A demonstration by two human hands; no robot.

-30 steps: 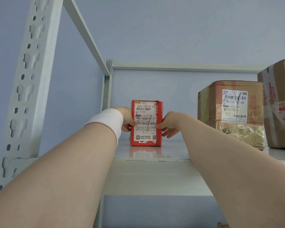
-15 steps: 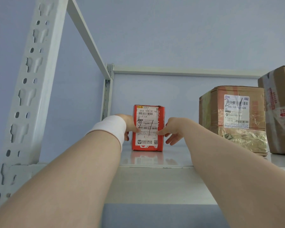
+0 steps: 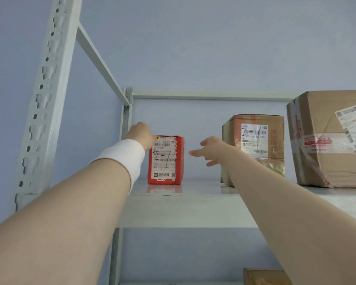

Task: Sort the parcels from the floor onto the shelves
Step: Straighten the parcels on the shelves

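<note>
A small red parcel with a white label marked "2-1" stands upright on the grey metal shelf, near its left end. My left hand, with a white wristband, is at the parcel's top left corner and covers a bit of it; its fingers are hidden behind the hand. To the right of the parcel my right hand hovers with fingers spread, holding nothing and a small gap away from the parcel's side.
A brown box with gold tape stands right of the red parcel, and a larger taped brown box beyond it. The perforated shelf upright rises at left. Another cardboard box shows on the shelf below.
My right hand has let go of the red parcel and moved off to the right. My left hand has slid up from the parcel's side to its top left corner.
</note>
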